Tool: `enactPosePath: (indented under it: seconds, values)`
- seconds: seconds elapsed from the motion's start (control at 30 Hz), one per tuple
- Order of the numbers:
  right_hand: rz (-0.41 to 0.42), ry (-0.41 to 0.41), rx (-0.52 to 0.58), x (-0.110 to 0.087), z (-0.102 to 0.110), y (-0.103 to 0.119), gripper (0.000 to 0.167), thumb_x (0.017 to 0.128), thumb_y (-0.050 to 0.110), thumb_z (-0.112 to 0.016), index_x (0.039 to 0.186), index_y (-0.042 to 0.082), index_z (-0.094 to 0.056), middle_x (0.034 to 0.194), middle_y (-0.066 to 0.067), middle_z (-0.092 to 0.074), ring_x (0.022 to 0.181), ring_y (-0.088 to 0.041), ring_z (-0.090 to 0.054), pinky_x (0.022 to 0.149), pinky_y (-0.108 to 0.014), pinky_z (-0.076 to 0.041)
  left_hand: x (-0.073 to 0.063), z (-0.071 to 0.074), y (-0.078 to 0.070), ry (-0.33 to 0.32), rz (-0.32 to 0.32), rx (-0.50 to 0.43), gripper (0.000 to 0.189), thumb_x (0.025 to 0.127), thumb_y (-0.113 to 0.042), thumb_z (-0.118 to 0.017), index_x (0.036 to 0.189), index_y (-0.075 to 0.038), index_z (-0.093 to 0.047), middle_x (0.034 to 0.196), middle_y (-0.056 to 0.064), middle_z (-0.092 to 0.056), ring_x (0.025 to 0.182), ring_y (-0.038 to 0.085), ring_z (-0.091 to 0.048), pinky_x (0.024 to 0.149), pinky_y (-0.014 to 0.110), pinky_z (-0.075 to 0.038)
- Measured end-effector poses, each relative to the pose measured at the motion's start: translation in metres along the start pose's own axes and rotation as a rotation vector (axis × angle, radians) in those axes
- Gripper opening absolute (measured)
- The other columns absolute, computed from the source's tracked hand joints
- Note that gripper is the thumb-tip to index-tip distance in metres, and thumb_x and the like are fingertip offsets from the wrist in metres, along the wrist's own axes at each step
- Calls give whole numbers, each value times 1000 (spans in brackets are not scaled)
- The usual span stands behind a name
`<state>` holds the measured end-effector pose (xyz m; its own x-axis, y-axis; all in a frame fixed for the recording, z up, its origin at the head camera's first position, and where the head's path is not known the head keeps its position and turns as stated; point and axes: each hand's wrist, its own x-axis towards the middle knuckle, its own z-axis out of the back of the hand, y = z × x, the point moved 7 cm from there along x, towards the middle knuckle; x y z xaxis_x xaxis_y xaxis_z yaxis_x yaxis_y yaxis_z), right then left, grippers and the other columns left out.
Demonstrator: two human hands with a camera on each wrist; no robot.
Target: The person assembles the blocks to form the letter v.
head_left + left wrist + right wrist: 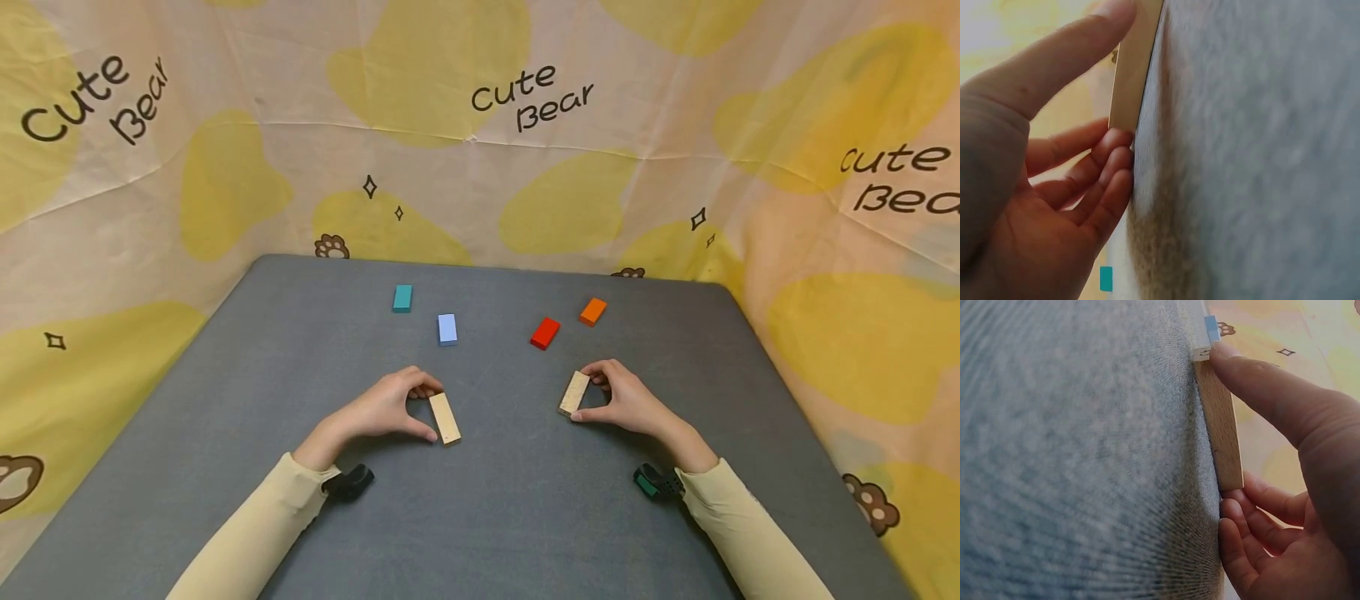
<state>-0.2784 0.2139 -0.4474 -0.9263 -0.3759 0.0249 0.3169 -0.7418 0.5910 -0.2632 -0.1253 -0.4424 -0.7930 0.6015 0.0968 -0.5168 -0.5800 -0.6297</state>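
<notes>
Toward the middle of the table, my left hand (390,404) pinches a plain wooden block (446,418) lengthwise, fingers at its far end and thumb by its near end. In the left wrist view the thumb (1075,50) overlaps the block (1132,75), and the curled fingertips meet its other end. To the right, my right hand (626,398) holds a second wooden block (574,393) between thumb and fingers. The right wrist view has this block (1221,428) lying along the cloth surface, thumb on one end, fingertips at the other.
Beyond the hands lie a teal block (402,298), a light blue block (447,329), a red block (545,333) and an orange block (592,312). They rest on the grey table (510,517). A patterned curtain (420,92) hangs behind the table and along its sides.
</notes>
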Motion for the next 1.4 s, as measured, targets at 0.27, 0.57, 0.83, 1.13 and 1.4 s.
enactPosePath:
  seconds: [0.27,0.57,0.83,1.13,1.4]
  values:
    - [4,8,-8,0,-1,-1,75,69,47,-81,123,6,-51,116,-10,-52,104,-22,-52,91,-42,-44,5,1,10,54,-15,-119,61,68,-38,-84,119,-13,-61,107,-3,-61,96,12,-57,85,29,-48]
    - [8,3,-3,0,0,-2,76,69,47,-81,124,6,-51,116,-10,-52,104,-22,-52,91,-42,-44,13,2,14,93,-25,-160,56,70,-30,-84,120,-15,-62,105,-4,-62,92,13,-57,78,25,-47]
    - [7,-1,-15,-2,0,-1,76,69,48,-81,123,5,-51,116,-10,-53,104,-22,-52,90,-42,-45,16,2,17,106,-11,-191,51,73,-32,-82,119,-19,-64,107,-2,-63,93,16,-56,76,26,-47]
    - [3,2,-19,-1,1,2,75,68,46,-82,123,5,-51,115,-10,-53,102,-22,-52,90,-41,-45,17,0,18,108,-36,-160,44,75,-35,-80,115,-23,-67,106,-10,-61,91,11,-54,73,24,-47]
    - [28,-4,-40,1,0,2,76,68,48,-82,122,3,-52,114,-11,-53,100,-22,-52,88,-41,-45,17,-1,17,112,-37,-164,40,76,-34,-79,113,-22,-68,104,-7,-61,91,13,-53,72,23,-45]
